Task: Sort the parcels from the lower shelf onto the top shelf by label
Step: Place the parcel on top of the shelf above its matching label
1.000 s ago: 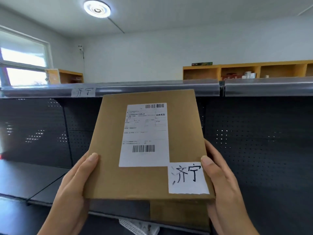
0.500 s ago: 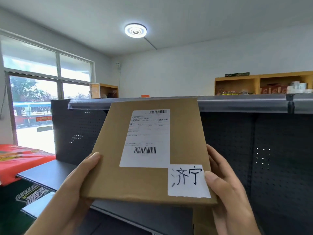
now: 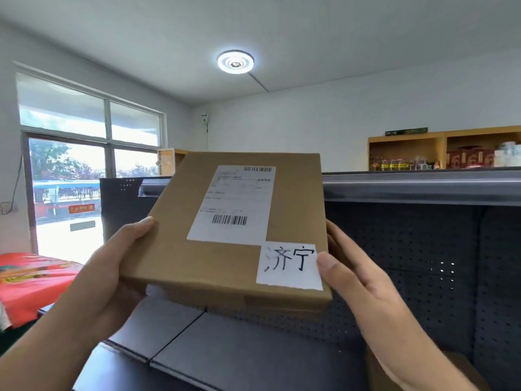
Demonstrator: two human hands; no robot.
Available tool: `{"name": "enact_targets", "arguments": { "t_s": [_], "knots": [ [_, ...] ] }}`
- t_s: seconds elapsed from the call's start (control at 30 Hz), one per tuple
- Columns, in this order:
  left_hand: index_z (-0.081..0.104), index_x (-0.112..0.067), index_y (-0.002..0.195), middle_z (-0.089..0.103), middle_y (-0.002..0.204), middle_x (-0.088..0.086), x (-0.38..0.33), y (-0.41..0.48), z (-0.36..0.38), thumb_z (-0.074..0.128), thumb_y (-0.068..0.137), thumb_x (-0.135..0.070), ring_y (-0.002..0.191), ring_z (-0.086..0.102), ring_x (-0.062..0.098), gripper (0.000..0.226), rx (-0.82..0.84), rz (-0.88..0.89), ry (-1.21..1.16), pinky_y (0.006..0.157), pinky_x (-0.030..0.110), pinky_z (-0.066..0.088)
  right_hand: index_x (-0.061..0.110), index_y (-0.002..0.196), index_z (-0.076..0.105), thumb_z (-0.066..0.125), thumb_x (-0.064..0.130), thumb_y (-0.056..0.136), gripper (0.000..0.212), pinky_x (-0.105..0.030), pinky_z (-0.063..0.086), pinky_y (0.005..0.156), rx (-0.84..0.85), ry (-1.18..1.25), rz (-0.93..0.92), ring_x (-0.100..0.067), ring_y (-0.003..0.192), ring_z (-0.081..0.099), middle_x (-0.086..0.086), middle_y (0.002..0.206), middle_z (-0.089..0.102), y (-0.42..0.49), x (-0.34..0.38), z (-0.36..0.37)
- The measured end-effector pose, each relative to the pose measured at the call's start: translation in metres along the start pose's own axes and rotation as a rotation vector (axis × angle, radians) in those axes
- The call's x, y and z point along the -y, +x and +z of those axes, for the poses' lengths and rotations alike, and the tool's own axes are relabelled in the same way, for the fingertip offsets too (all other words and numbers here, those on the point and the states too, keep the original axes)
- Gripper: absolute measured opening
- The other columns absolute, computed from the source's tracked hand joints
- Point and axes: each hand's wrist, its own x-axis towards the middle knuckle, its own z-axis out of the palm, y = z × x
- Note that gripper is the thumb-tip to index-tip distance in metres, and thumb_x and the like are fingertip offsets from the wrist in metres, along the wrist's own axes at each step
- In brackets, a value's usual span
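Observation:
I hold a flat brown cardboard parcel (image 3: 169, 258) up in front of me, tilted face-up. It carries a white shipping label with barcodes and a white handwritten tag (image 3: 289, 265) at its lower right corner. My left hand (image 3: 112, 266) grips its left edge, thumb on top. My right hand (image 3: 358, 280) grips the right edge, thumb beside the tag. The parcel covers part of the top shelf's grey front rail (image 3: 417, 186). A lower dark shelf board (image 3: 239, 348) lies beneath it.
Black perforated back panels (image 3: 423, 263) stand behind the shelves. A corner of another brown parcel (image 3: 375, 371) shows at the bottom right. A red cloth-covered surface (image 3: 31, 280) sits at the left below a large window. Wooden cubbies (image 3: 439, 150) with goods line the far wall.
My view has swung left, bringing the window and the shelf unit's left end into sight. The parcel stays in both hands and is now raised slightly and tilted more to the right.

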Motion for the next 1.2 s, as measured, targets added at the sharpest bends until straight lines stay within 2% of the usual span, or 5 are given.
{"name": "enact_targets", "arguments": {
  "t_s": [0.17, 0.3, 0.43, 0.73, 1.2],
  "knots": [
    [0.074, -0.017, 0.113, 0.083, 0.077, -0.002, -0.032, 0.042, 0.018, 0.067, 0.099, -0.036, 0.057, 0.078, 0.01, 0.024, 0.069, -0.011, -0.012, 0.051, 0.03, 0.065, 0.078, 0.135, 0.038, 0.054, 0.079, 0.085, 0.052, -0.022, 0.04, 0.112, -0.04, -0.141, -0.038, 0.017, 0.127, 0.059, 0.046, 0.131, 0.065, 0.046, 0.021, -0.01],
    [0.068, -0.017, 0.138, 0.081, 0.109, 0.006, -0.067, 0.083, 0.046, 0.065, 0.096, -0.041, 0.083, 0.082, 0.02, 0.048, 0.124, -0.012, -0.025, 0.062, 0.043, 0.068, 0.049, 0.156, 0.043, 0.044, 0.093, 0.075, 0.093, -0.039, 0.033, 0.126, -0.089, -0.221, -0.037, -0.005, 0.14, 0.052, 0.027, 0.145, 0.058, 0.09, 0.044, -0.017],
    [0.066, -0.015, 0.141, 0.074, 0.138, 0.013, -0.087, 0.121, 0.079, 0.06, 0.096, -0.045, 0.123, 0.072, 0.032, 0.055, 0.132, -0.029, -0.082, 0.095, 0.059, 0.059, 0.048, 0.107, 0.058, 0.033, 0.074, 0.1, 0.036, -0.022, 0.048, 0.09, -0.121, -0.212, -0.055, -0.005, 0.112, 0.062, 0.015, 0.119, 0.066, 0.137, 0.067, -0.018],
    [0.062, -0.023, 0.092, 0.07, 0.066, 0.001, -0.093, 0.197, 0.14, 0.059, 0.094, -0.043, 0.059, 0.072, 0.019, 0.02, 0.17, 0.04, 0.11, 0.058, 0.029, 0.057, 0.02, 0.112, 0.064, 0.052, 0.058, 0.101, 0.041, -0.042, 0.043, 0.109, -0.125, -0.224, 0.011, -0.023, 0.109, 0.06, -0.008, 0.113, 0.065, 0.24, 0.076, -0.047],
    [0.055, -0.017, 0.089, 0.057, 0.088, 0.01, -0.055, 0.282, 0.162, 0.058, 0.094, -0.037, 0.08, 0.061, 0.028, 0.021, 0.165, -0.06, 0.255, 0.088, 0.046, 0.056, 0.012, 0.105, 0.057, 0.048, 0.046, 0.1, 0.036, -0.034, 0.052, 0.074, -0.221, -0.404, 0.333, -0.026, 0.091, 0.06, -0.011, 0.101, 0.057, 0.303, 0.035, -0.061]
  ]
}}
